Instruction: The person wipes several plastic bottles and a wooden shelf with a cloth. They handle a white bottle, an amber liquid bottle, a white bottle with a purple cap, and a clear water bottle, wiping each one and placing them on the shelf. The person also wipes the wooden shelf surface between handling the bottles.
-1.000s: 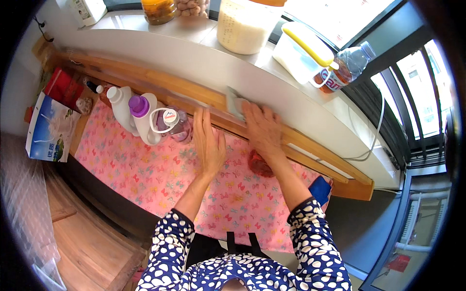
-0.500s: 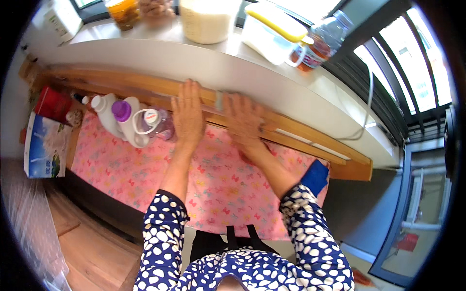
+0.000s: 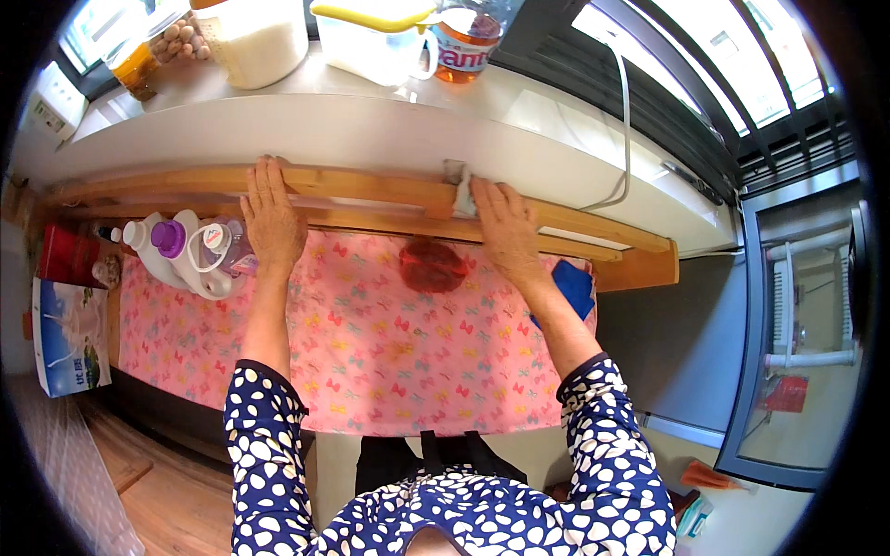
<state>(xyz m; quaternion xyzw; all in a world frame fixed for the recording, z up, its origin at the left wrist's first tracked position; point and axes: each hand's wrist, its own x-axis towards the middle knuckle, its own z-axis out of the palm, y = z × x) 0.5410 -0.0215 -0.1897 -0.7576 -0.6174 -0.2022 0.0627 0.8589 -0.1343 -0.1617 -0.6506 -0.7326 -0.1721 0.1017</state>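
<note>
My left hand [image 3: 275,221] lies palm down across a wooden rail [image 3: 371,187] below the window ledge, its fingers stretched out and nothing in it. Farther right along the same rail is my right hand [image 3: 508,236], fingers bent over the wood, pressing a crumpled grey cloth [image 3: 462,193] that sticks out on its left side. Part of the cloth is hidden under the fingers. Between my hands, a round, translucent red thing [image 3: 433,267] lies on the pink bow-patterned cover [image 3: 371,361]. Beside my left hand stands a clear bottle with a white handle [image 3: 216,243].
White jugs, one with a purple cap [image 3: 170,238], stand at the left beside a blue-and-white carton [image 3: 72,334]. A blue cloth [image 3: 572,287] lies near the cover's right end. On the ledge are a yellow-lidded container [image 3: 371,42], a tub of white powder [image 3: 255,42] and a bottle [image 3: 466,46].
My right hand has slid right along the rail with the grey cloth. My left hand has shifted slightly left with the view. The red thing, mostly covered before, now shows.
</note>
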